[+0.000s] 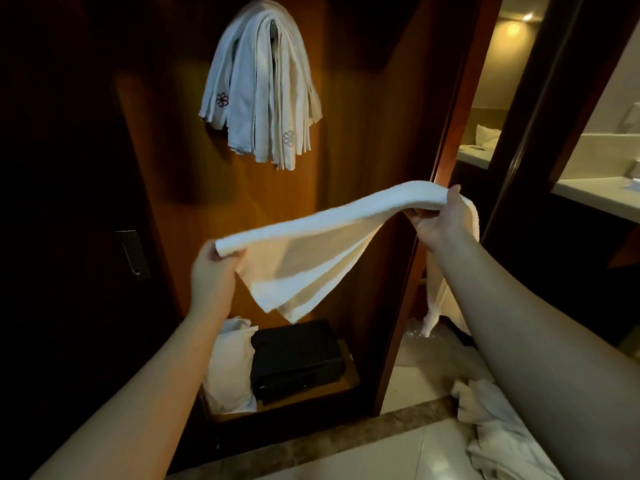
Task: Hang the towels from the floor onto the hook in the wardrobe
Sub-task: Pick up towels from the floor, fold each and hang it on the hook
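Observation:
I hold a white towel (311, 251) folded over and stretched between both hands in front of the open wardrobe. My left hand (213, 275) grips its lower left end. Higher up, my right hand (440, 220) grips the right end, and a loose tail of cloth hangs down behind my right forearm. Above, several white towels (259, 95) with embroidered flower marks hang in a bunch on the wardrobe's back panel; the hook itself is hidden under them. More crumpled white towels (491, 424) lie on the tiled floor at the lower right.
A black safe box (294, 358) and a white pillow (230, 368) sit on the wardrobe's bottom shelf. A dark sliding door with a recessed handle (133, 254) stands at the left. A wooden door frame (446, 168) rises at the right, with a bathroom counter (595, 195) beyond.

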A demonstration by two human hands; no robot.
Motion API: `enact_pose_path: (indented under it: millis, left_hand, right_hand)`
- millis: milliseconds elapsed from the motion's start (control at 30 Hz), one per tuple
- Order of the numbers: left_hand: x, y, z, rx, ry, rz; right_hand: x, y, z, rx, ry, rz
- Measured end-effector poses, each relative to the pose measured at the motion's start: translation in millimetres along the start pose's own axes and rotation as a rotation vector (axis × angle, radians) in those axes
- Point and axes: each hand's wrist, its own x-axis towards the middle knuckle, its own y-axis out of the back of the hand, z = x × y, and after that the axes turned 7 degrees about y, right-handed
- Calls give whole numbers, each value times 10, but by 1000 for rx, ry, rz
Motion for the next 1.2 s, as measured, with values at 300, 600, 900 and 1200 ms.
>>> enact_pose_path:
  millis: [300, 600, 900, 1200]
  left_hand:
    - [-113, 225, 6, -250, 292, -424]
    - [-30, 543, -219, -592, 314, -511]
    - [-18, 639, -379, -504, 528, -476]
    - [-192, 461, -788, -434, 1007, -382]
  right_hand:
    - [70, 12, 152, 93, -49, -100]
    - [156, 205, 436, -124, -78, -113]
    - [173, 353, 511, -174, -187, -197]
    - [38, 198, 579, 62, -131, -151]
